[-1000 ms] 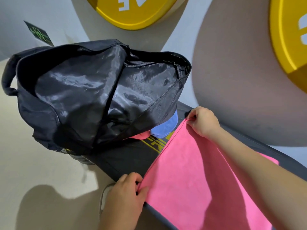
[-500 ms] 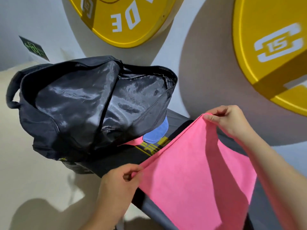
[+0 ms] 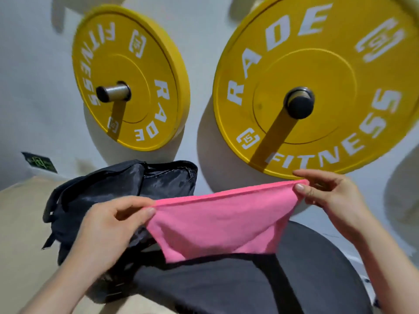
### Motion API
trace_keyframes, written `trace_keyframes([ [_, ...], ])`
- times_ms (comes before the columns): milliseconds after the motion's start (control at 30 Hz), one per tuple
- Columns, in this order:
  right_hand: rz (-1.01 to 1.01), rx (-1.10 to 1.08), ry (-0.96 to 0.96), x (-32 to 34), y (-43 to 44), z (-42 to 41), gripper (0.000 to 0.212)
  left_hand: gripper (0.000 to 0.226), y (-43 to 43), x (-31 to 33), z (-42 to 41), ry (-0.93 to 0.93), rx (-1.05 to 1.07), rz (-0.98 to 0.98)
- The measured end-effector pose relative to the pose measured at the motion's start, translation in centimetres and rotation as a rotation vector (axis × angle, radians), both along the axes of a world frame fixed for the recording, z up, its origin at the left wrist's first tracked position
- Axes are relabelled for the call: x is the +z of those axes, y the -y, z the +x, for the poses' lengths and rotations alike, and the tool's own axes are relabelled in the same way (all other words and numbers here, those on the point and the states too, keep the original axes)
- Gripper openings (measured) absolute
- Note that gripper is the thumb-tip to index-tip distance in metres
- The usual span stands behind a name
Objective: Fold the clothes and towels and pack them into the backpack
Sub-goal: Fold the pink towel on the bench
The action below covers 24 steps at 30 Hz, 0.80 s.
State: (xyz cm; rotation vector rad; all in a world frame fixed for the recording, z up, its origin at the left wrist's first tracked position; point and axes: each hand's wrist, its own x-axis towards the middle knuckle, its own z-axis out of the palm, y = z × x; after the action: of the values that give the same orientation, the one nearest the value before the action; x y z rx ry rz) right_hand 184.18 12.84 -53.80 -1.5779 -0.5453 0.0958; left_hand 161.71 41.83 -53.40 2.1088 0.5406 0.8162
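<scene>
While the pink towel hangs in the air between both hands, nothing of it is packed yet. Left hand pinches the towel's left top corner, thumb against curled fingers. Right hand pinches the right top corner the same way. Towel is up off the bench, over its left part and just right of the backpack; can't tell whether the lower edge touches the padding.

Progress, as a judgement: early in this item's fold. Towel looks loosely doubled, with a slack layer sagging behind the front one, not squared up. Left to do: finish the folds, then put it into the backpack. Backpack is black and sits at the bench's left end with its mouth open. Dark lining shows and its contents are not visible, so how much is already packed is unknown. No other clothes are in view.

Orientation: top hem is pulled taut between the hands. Long axis runs left to right across the view, tilted up toward the right hand. Body of the towel hangs down from that hem, tapering to a lower edge pointing at the bench.

Two yellow weight plates hang on the wall behind.
</scene>
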Motion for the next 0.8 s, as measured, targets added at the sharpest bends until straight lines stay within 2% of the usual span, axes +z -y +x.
trace_keyframes([
  [33,-0.032,-0.011,0.031,0.8,0.7,-1.2,0.062,0.032,0.3,1.0,-0.6,0.024,-0.012,-0.006],
  [133,-0.063,0.039,0.014,3.1,2.8,-4.6,0.003,0.033,1.5,3.8,-2.2,0.079,-0.06,-0.076],
  [233,-0.15,0.058,0.023,4.2,5.3,-6.4,0.007,0.039,2.6,5.7,-3.7,0.047,-0.098,-0.055],
  [367,-0.301,0.091,0.021,5.5,8.4,-7.1,0.01,0.028,4.1,6.7,-3.7,-0.027,-0.157,0.014],
  [500,-0.44,0.15,-0.138,3.3,9.4,-5.4,0.01,0.018,3.0,4.6,-0.3,-0.193,-0.245,0.026],
  [600,-0.59,0.151,-0.283,-1.8,8.2,-2.6,0.01,0.015,1.6,-0.3,4.4,-0.402,-0.308,0.116],
  [667,-0.673,0.11,-0.297,-6.2,7.0,-0.9,0.014,0.014,1.0,-4.5,7.2,-0.524,-0.305,0.207],
  [733,-0.754,0.033,-0.298,-12.5,5.8,1.7,0.023,0.018,0.2,-10.2,10.7,-0.586,-0.283,0.24],
  [800,-0.859,-0.074,-0.272,-17.8,4.7,4.1,0.027,0.024,-0.6,-15.4,13.9,-0.596,-0.226,0.184],
])
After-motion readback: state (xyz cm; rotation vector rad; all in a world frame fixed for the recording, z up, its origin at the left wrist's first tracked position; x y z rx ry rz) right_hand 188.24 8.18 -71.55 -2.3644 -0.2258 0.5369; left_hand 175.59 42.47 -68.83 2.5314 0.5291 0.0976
